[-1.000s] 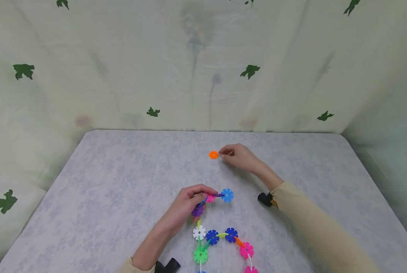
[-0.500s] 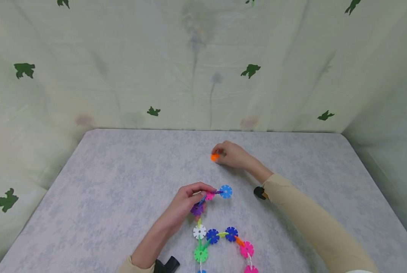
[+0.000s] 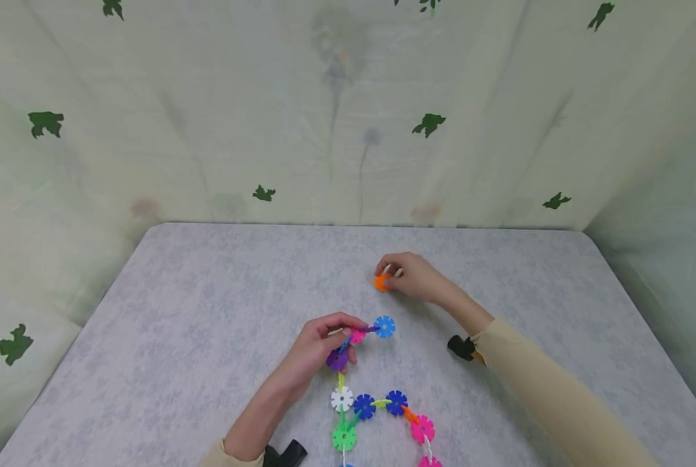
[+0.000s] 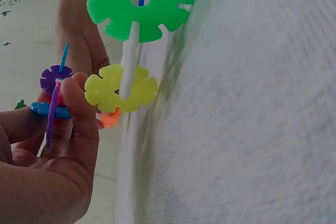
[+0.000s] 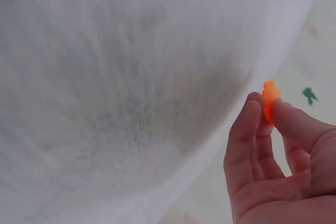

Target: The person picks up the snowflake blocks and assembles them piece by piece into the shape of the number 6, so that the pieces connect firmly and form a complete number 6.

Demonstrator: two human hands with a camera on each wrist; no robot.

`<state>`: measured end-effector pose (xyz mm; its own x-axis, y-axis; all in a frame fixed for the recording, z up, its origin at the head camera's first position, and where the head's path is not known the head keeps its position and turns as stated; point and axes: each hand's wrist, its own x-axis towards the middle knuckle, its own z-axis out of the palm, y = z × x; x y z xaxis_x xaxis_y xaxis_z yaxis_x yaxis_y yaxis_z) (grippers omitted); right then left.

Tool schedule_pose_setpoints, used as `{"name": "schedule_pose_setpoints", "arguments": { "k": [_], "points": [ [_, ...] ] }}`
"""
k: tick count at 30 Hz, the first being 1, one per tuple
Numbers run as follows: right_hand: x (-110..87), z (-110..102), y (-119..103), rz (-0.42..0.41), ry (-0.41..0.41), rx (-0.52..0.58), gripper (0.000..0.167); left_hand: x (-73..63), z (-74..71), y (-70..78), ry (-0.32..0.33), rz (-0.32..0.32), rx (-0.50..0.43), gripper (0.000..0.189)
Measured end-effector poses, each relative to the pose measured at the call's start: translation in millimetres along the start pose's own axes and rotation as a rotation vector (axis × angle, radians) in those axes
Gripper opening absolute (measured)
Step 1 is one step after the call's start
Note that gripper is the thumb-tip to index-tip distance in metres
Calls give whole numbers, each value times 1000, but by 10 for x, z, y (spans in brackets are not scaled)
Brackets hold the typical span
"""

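Note:
My left hand (image 3: 309,353) grips a string of interlocking snowflake discs by its upper end, around a pink disc (image 3: 357,335) and a purple disc (image 3: 337,360). Beyond those fingertips a light blue disc (image 3: 385,327) sticks out to the right. Below the hand, the string runs on through a white disc (image 3: 342,398) to a green disc (image 3: 344,438). Farther back, my right hand (image 3: 420,279) pinches a single orange disc (image 5: 270,98) between thumb and fingertips, apart from the string. In the left wrist view, a yellow disc (image 4: 105,90) hangs near the left fingers.
From the green disc, a loop of dark blue (image 3: 364,407), yellow, orange and pink discs (image 3: 422,429) curves right and leaves the frame's bottom edge. The grey table (image 3: 207,292) ends at a pale curtain (image 3: 207,130) behind and at both sides.
The right hand took hold of the orange disc, which lay on the table, and has drawn it slightly right and nearer. The left hand stays nearly in place with the string.

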<state>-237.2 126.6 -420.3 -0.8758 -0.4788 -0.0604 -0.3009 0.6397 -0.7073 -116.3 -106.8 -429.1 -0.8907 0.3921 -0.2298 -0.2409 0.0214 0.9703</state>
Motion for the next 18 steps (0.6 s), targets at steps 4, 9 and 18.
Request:
{"name": "schedule_pose_setpoints", "arguments": {
  "k": [4, 9, 18],
  "points": [
    [-281, -7, -39, -7, 54, 66, 15, 5, -2, -3, 10, 2, 12, 24],
    [-672, 34, -100, 15, 153, 150, 19, 8, 8, 3, 15, 3, 4, 25],
    [-1108, 218, -149, 58, 279, 340, 14, -2, 24, 10, 16, 10, 9, 28]
  ]
}}
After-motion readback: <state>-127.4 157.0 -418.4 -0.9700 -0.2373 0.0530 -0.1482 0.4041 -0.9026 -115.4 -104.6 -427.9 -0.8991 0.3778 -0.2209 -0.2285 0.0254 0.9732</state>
